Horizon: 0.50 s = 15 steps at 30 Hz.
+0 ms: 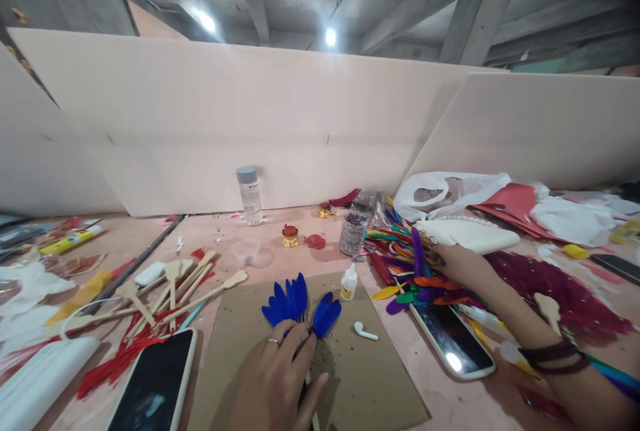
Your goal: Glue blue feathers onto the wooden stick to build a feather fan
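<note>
My left hand [280, 377] rests on the cardboard sheet [385, 384], its fingers closed over the base of a fan of blue feathers [287, 301]. Part of a pale stick shows beneath that palm. To the right of those fingertips, more blue feathers [327, 314] spread out. My right hand [453, 267] reaches into a pile of coloured feathers [395, 247], fingers bent down onto them; the fingertips are partly hidden. A small white glue bottle [349, 283] stands upright on the cardboard, with a white earbud [365, 331] lying nearby.
Phones lie at left [155, 384] and right [453, 341]. Wooden sticks [173, 284] and red tassels [117, 357] crowd the left side. Behind stand a clear bottle [249, 197], a gold ornament [290, 236] and a jar [353, 234]. A white panel [260, 117] closes the back.
</note>
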Each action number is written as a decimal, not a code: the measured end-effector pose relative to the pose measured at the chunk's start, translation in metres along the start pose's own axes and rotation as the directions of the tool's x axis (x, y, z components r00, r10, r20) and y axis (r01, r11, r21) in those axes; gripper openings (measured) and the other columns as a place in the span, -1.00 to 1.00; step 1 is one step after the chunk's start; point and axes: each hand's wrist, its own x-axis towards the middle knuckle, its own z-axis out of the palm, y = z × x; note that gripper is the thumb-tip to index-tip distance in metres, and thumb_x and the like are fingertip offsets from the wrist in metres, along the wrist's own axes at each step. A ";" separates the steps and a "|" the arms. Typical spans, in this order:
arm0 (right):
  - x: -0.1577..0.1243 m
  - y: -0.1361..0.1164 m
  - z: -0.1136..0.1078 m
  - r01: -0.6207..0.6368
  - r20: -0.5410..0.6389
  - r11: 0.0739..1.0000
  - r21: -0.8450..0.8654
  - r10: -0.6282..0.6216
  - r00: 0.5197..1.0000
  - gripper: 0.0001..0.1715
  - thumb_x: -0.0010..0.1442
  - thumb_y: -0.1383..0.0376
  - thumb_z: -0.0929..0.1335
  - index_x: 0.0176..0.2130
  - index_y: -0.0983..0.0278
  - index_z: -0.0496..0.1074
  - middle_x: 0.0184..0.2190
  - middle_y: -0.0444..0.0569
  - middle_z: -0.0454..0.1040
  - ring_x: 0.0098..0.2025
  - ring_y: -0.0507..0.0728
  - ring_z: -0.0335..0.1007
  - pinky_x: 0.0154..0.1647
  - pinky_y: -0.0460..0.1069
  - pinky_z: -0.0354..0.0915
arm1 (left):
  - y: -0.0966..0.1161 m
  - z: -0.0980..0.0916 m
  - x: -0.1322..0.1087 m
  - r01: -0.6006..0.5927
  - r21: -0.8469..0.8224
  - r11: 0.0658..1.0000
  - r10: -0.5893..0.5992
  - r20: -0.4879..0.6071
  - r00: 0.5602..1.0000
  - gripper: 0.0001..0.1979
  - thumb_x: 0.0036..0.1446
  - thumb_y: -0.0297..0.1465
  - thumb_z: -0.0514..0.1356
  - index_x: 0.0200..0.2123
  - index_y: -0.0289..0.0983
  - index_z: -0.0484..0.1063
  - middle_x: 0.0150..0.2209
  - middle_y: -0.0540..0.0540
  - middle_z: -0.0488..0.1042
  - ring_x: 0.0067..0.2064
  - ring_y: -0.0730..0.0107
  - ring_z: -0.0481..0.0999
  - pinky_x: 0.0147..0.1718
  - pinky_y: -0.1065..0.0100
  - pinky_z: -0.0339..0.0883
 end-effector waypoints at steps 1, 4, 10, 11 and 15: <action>0.001 0.001 -0.002 -0.004 -0.005 1.000 0.004 0.004 1.000 -0.71 0.21 0.45 0.35 -0.13 0.32 0.64 -0.18 0.20 0.71 -0.17 0.33 0.64 -0.21 0.05 0.33 | 0.000 0.000 0.000 0.002 -0.005 1.000 -0.002 0.002 1.000 -0.59 0.24 -0.32 0.31 0.15 -0.21 0.46 0.12 -0.25 0.63 0.13 -0.19 0.60 -0.03 -0.13 0.64; 0.002 0.002 -0.009 -0.013 -0.047 0.999 0.042 0.015 0.999 -0.72 0.32 0.32 0.31 -0.08 0.28 0.60 -0.14 0.18 0.71 -0.10 0.34 0.63 -0.17 0.04 0.34 | -0.001 0.000 0.000 -0.001 -0.019 1.000 0.001 -0.007 1.000 -0.57 0.23 -0.32 0.31 0.16 -0.20 0.45 0.13 -0.26 0.63 0.13 -0.20 0.60 -0.05 -0.14 0.64; 0.002 0.001 -0.023 0.012 -0.088 0.992 0.123 -0.001 0.996 -0.62 0.32 0.36 0.31 0.08 0.28 0.54 0.02 0.14 0.67 0.01 0.29 0.60 0.01 0.03 0.37 | -0.001 -0.001 -0.001 0.025 -0.050 0.998 -0.024 0.002 1.000 -0.58 0.24 -0.35 0.29 0.17 -0.12 0.45 0.15 -0.20 0.62 0.14 -0.16 0.59 -0.03 -0.10 0.64; 0.001 0.002 -0.026 0.022 -0.077 0.992 0.123 -0.013 0.997 -0.64 0.29 0.39 0.32 0.03 0.26 0.58 0.00 0.13 0.67 0.00 0.28 0.60 0.01 0.02 0.37 | -0.001 -0.002 0.000 0.027 -0.050 0.998 -0.026 0.015 1.000 -0.59 0.25 -0.34 0.28 0.17 -0.12 0.45 0.15 -0.19 0.62 0.14 -0.16 0.59 -0.02 -0.11 0.63; -0.006 0.010 -0.031 0.058 0.036 0.994 0.089 -0.061 0.997 -0.70 0.12 0.48 0.36 -0.32 0.22 0.68 -0.24 0.06 0.70 -0.17 0.27 0.61 -0.14 0.02 0.35 | -0.002 -0.003 0.001 0.020 -0.027 0.999 -0.018 0.059 0.998 -0.61 0.29 -0.30 0.27 0.16 -0.19 0.46 0.17 -0.23 0.60 0.15 -0.19 0.58 0.00 -0.15 0.63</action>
